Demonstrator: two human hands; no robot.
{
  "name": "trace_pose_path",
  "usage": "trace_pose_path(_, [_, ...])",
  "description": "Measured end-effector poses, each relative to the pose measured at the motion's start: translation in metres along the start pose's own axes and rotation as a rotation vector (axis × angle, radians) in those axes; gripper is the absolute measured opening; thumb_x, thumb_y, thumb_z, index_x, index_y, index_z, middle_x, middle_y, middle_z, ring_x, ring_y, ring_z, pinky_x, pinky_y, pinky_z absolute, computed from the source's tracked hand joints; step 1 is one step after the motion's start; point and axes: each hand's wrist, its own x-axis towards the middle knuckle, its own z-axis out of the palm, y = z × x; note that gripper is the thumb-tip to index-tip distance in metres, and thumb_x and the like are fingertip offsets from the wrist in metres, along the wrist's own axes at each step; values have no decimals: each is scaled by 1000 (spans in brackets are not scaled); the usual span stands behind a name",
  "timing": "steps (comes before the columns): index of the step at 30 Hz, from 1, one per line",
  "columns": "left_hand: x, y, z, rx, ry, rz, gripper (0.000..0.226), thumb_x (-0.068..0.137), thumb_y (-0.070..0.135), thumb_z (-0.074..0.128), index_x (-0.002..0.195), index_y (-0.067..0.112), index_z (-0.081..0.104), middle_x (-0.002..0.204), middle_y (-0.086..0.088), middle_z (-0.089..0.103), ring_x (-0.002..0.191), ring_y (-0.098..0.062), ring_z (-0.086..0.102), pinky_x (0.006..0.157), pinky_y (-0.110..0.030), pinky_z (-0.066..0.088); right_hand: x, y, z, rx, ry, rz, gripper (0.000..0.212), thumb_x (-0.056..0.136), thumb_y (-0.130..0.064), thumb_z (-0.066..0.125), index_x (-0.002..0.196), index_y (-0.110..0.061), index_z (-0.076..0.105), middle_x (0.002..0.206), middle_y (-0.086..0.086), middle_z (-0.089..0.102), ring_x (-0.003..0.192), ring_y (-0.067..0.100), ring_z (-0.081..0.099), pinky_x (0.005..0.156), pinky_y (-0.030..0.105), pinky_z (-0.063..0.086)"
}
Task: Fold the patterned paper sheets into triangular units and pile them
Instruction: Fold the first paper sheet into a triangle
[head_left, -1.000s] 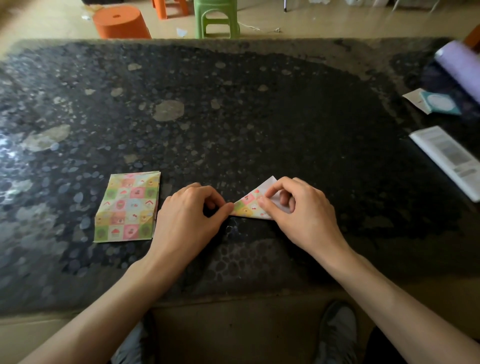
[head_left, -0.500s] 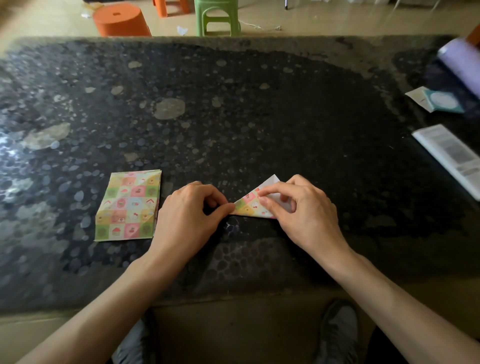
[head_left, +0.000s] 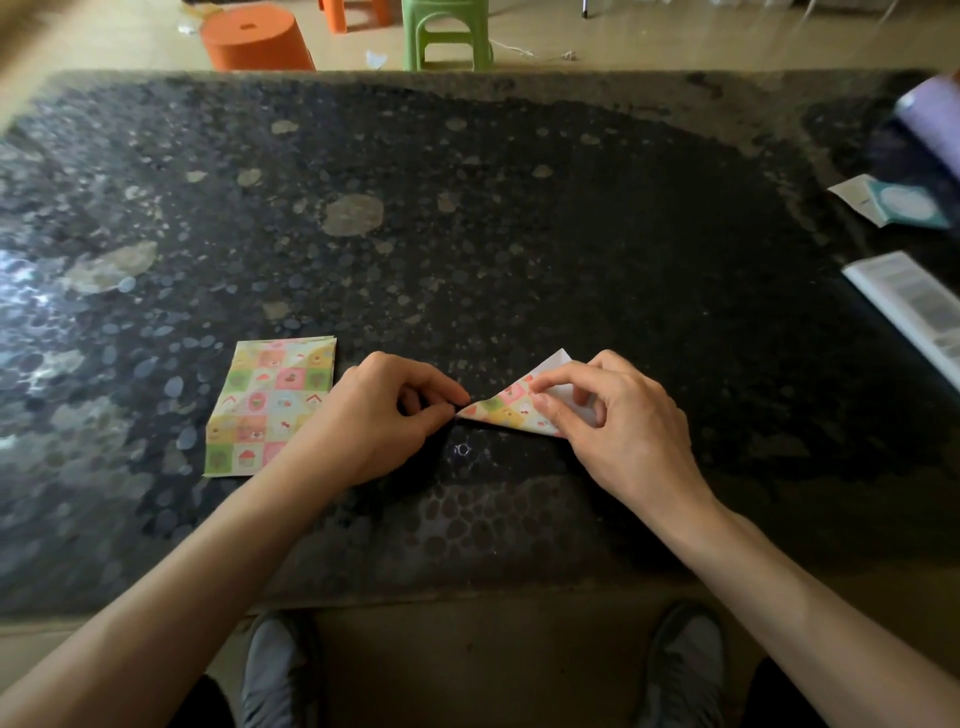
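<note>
A patterned paper sheet folded into a triangle (head_left: 506, 405) lies on the dark table (head_left: 467, 234) near its front edge. My left hand (head_left: 379, 415) pinches the triangle's left tip between thumb and fingers. My right hand (head_left: 618, 421) holds the right part, thumb and forefinger curled on a flap whose white underside shows at the top. A stack of flat patterned sheets (head_left: 270, 402) lies to the left, partly under my left wrist.
At the right edge lie a white booklet (head_left: 914, 306), a teal and white packet (head_left: 898, 205) and a lilac roll (head_left: 930, 111). An orange stool (head_left: 254, 39) and a green stool (head_left: 447, 31) stand beyond the table. My shoes show below its front edge.
My right forefinger has slid a little along the flap; the triangle and my left hand stay in place. The view has shifted slightly.
</note>
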Motion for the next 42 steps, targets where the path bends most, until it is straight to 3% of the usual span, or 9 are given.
trace_pose_path(2, [-2, 5, 3, -25, 58, -22, 11, 95, 36, 68, 92, 37, 79, 59, 19, 62, 55, 0, 56, 52, -14, 37, 0, 0, 0, 2, 0, -2, 18, 94, -50, 68, 110, -43, 72, 94, -17, 53, 80, 4, 56, 58, 22, 51])
trace_pose_path(4, [-5, 10, 9, -6, 121, -22, 17, 93, 48, 67, 87, 37, 78, 56, 22, 60, 57, 3, 56, 50, -14, 36, 0, 0, 0, 3, -2, 0, 18, 93, -50, 68, 109, -43, 72, 94, -17, 53, 80, 3, 56, 59, 22, 51])
trace_pose_path(7, [-9, 13, 17, 72, 215, -6, 18, 87, 56, 70, 82, 39, 74, 65, 20, 61, 65, 4, 56, 52, -16, 32, 0, -1, -1, -1, -3, 2, 18, 93, -50, 68, 109, -42, 72, 94, -16, 54, 81, 4, 56, 60, 24, 53])
trace_pose_path(11, [-11, 11, 21, 141, 263, 22, 17, 82, 54, 76, 82, 38, 71, 79, 16, 59, 71, 0, 54, 57, -20, 33, 0, -1, -2, -5, 0, 6, 17, 94, -50, 68, 109, -43, 72, 94, -16, 54, 82, 5, 56, 60, 23, 51])
trace_pose_path(19, [-9, 10, 20, 118, 244, 20, 17, 78, 51, 82, 80, 39, 70, 77, 13, 60, 72, -1, 53, 57, -23, 36, -1, -1, -2, -15, -12, 8, 19, 94, -51, 67, 110, -42, 73, 98, -15, 56, 83, 5, 58, 61, 23, 53])
trace_pose_path(27, [-9, 10, 14, 77, 174, 7, 3, 84, 41, 80, 85, 42, 77, 74, 18, 57, 68, 0, 53, 58, -21, 34, -1, 0, -3, -8, -21, 6, 17, 94, -50, 68, 107, -41, 73, 96, -17, 55, 77, 0, 53, 57, 19, 45])
trace_pose_path(37, [-8, 11, 10, 110, 130, 20, 5, 88, 40, 77, 88, 45, 76, 84, 20, 56, 72, -2, 53, 59, -19, 35, 0, -4, -4, -53, -46, 19, 14, 97, -52, 63, 104, -42, 68, 93, -17, 51, 75, 0, 52, 55, 17, 39])
trace_pose_path(42, [-7, 11, 9, 108, 129, 25, 4, 86, 40, 78, 89, 43, 78, 81, 21, 55, 68, -1, 53, 57, -18, 34, -1, -8, -5, -59, -19, 15, 24, 93, -64, 61, 100, -42, 65, 90, -17, 48, 74, 3, 52, 52, 20, 34])
